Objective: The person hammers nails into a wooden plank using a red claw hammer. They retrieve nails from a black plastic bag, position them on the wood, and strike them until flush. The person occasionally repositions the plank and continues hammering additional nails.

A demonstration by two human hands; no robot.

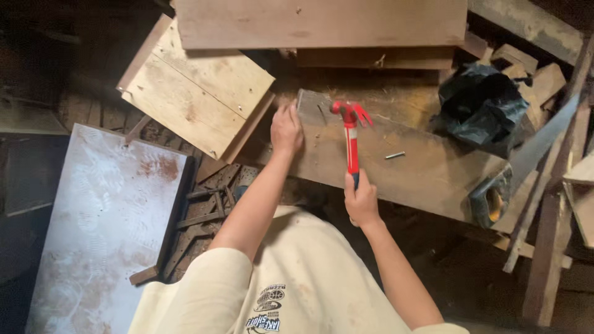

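My right hand (361, 199) grips the lower handle of a red claw hammer (351, 133), whose head hovers over the near-left end of a thick wooden plank (421, 167). Beside the hammer head, my left hand (286, 130) rests flat on the plank's left end with its fingers together. A loose nail (395, 155) lies on the plank to the right of the hammer. A thin dark nail (322, 114) seems to stand in the wood just left of the hammer head.
A light plywood board (198, 93) lies at the upper left, a larger board (322, 21) at the top. A black plastic bag (482, 105) sits at the right, a tape roll (492, 201) at the plank's right end, a handsaw blade (544, 139) beside it. A pale sheet (99, 222) lies lower left.
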